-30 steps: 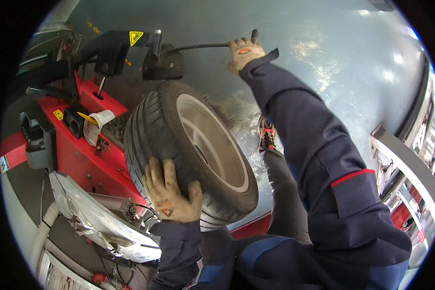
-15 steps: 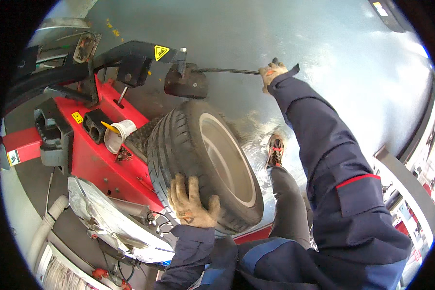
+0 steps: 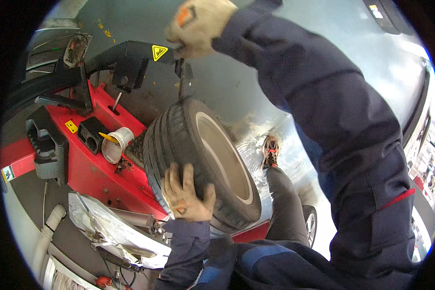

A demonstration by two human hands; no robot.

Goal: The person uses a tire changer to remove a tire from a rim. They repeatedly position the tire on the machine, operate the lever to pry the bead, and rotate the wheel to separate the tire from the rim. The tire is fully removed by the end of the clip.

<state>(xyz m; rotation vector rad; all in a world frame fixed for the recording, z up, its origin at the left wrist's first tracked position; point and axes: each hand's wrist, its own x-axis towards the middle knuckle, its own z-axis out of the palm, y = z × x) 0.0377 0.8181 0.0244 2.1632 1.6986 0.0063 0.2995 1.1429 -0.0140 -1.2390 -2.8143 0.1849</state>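
A wheel with a wide black tyre (image 3: 174,130) and a pale rim (image 3: 227,157) stands on edge against a red tyre-changing machine (image 3: 99,169). My left hand (image 3: 188,195) lies on the near tread with fingers spread. My right hand (image 3: 200,29), also gloved, is raised and closed at the end of the machine's black arm (image 3: 125,55). The rod handle it gripped earlier is hidden behind it now. Below this hand the dark bead-breaker blade (image 3: 186,82) shows nearly edge-on, close to the tyre's far edge.
On the machine lies a tilted white tub (image 3: 117,145) with a yellow-handled tool in it, beside a black holder (image 3: 90,134). Nearer stands a worn pale panel (image 3: 116,232). My shoe (image 3: 270,151) is right of the wheel; another wheel (image 3: 310,224) is near my leg.
My right hand has swung left and up toward the arm's end. The blade has turned from face-on to nearly edge-on. My left hand still lies on the tyre.
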